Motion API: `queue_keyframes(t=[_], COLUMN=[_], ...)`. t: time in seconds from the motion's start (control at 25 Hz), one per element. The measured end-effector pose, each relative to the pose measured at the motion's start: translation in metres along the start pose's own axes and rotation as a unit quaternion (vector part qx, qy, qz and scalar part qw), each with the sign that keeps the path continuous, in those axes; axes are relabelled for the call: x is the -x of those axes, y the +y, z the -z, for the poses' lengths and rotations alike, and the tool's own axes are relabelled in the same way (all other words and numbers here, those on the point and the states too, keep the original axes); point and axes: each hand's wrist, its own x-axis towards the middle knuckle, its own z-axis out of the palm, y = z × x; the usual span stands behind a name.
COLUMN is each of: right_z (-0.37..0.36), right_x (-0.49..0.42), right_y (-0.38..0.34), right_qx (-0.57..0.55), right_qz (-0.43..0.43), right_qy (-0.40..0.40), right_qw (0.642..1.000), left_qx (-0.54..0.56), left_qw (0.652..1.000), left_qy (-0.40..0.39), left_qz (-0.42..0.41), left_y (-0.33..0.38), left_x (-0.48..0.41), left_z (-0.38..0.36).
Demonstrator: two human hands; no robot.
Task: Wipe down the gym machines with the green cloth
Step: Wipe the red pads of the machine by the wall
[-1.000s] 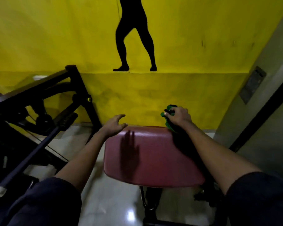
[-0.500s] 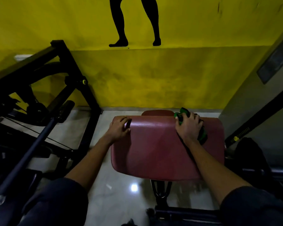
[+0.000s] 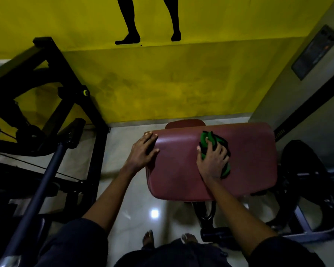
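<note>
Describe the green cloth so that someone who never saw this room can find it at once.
Below the yellow wall stands a dark red padded seat. On its top, the right hand holds the green cloth, crumpled. Nothing else nearby is bright green.

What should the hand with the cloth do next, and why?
Probably sweep the right hand and green cloth rightward across the red pad: the cloth sits near its middle, the left hand braces its left edge, and bare pad lies beyond.
</note>
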Motion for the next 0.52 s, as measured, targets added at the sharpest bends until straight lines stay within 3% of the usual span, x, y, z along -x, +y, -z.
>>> queue_keyframes(t=[0.12,0.28,0.52], right_z=[-0.013,-0.017,-0.010], right_x=[0.036,0.037,0.002], right_y=[-0.020,-0.051,-0.103], right_qx=[-0.005,-0.022,0.003], right_qz=[0.006,0.019,0.018], right_qy=[-0.002,-0.004,-0.022], right_qw=[1.000,1.000,1.000], left_qx=[0.047,0.208,0.191], left_qw=[0.999,0.976,0.972], left_qy=[0.005,-0.032,-0.115], left_qz=[-0.004,0.052,0.068], left_y=[-0.025,-0.036,-0.051], left_x=[0.003,0.010,-0.003], left_z=[0.006,0.022,0.034])
